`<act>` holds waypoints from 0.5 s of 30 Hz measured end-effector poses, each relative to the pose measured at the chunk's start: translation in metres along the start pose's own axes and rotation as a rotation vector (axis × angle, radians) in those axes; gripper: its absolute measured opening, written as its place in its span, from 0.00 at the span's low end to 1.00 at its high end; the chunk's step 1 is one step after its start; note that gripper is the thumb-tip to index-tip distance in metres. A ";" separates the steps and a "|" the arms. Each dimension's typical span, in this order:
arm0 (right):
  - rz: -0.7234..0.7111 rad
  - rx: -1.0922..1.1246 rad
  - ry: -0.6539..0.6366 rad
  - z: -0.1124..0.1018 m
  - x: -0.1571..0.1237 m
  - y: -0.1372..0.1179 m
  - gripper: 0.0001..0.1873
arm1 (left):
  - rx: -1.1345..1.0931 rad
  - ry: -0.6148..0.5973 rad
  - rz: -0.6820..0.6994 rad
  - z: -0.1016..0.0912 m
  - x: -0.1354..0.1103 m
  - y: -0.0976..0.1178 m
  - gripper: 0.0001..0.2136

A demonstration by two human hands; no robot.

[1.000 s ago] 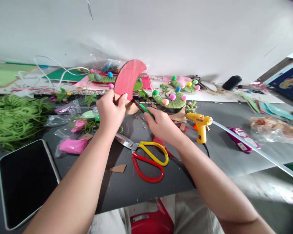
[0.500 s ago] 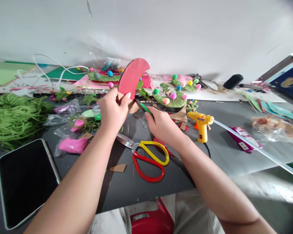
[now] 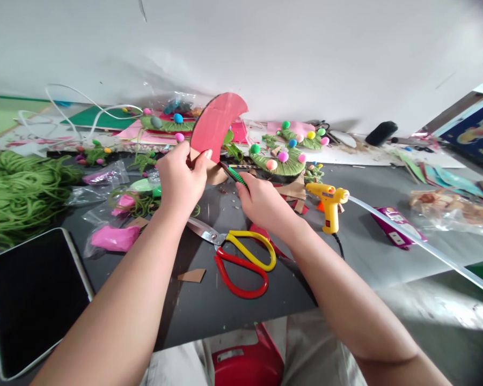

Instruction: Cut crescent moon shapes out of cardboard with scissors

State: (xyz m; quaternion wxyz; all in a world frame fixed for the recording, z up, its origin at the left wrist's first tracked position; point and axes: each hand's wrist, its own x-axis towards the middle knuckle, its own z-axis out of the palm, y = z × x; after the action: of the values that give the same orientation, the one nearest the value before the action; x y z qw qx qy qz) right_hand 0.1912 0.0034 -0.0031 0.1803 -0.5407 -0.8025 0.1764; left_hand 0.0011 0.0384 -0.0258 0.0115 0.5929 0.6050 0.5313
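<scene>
My left hand (image 3: pixel 182 174) is closed on the lower end of a curved cardboard piece (image 3: pixel 217 126), held upright above the table. Its face is red, with bare brown cardboard at the bottom. In my closed right hand (image 3: pixel 260 198) is a slim utility knife (image 3: pixel 236 176) with a green ribbed grip. The knife's dark front end meets the right edge of the cardboard, close to my left thumb; its tip is hard to make out. Below the hands lie large scissors (image 3: pixel 215 236) with one yellow and one red handle, and a small brown cardboard scrap (image 3: pixel 192 275).
A tablet (image 3: pixel 38 300) and green yarn (image 3: pixel 22 193) lie at left, near a pink packet (image 3: pixel 115 237). At right are a yellow glue gun (image 3: pixel 328 206) with a long glue stick and a purple box (image 3: pixel 398 228). Yarn-wrapped pieces with pompoms (image 3: pixel 282 161) sit behind.
The whole view has shifted slightly, so things sit a little further left. Both hands keep their grips, and the knife stays at the cardboard's edge.
</scene>
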 end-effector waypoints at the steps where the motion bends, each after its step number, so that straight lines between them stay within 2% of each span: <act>1: 0.001 -0.006 -0.012 0.000 0.000 0.000 0.13 | 0.009 -0.001 -0.002 0.000 0.000 0.000 0.18; 7: -0.005 0.015 -0.007 0.000 -0.002 0.003 0.12 | 0.004 -0.036 0.015 -0.002 0.000 0.002 0.21; 12: 0.015 0.062 -0.054 -0.003 -0.002 0.007 0.12 | 0.007 -0.019 -0.021 -0.002 0.001 0.000 0.17; 15: 0.000 0.066 -0.039 0.000 -0.001 0.009 0.12 | -0.011 -0.039 -0.012 -0.002 0.000 0.000 0.18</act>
State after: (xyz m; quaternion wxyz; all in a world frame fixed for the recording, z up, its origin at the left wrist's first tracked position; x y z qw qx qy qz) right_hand 0.1986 0.0052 -0.0078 0.1826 -0.5309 -0.7996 0.2131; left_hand -0.0004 0.0375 -0.0250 0.0296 0.5997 0.6052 0.5226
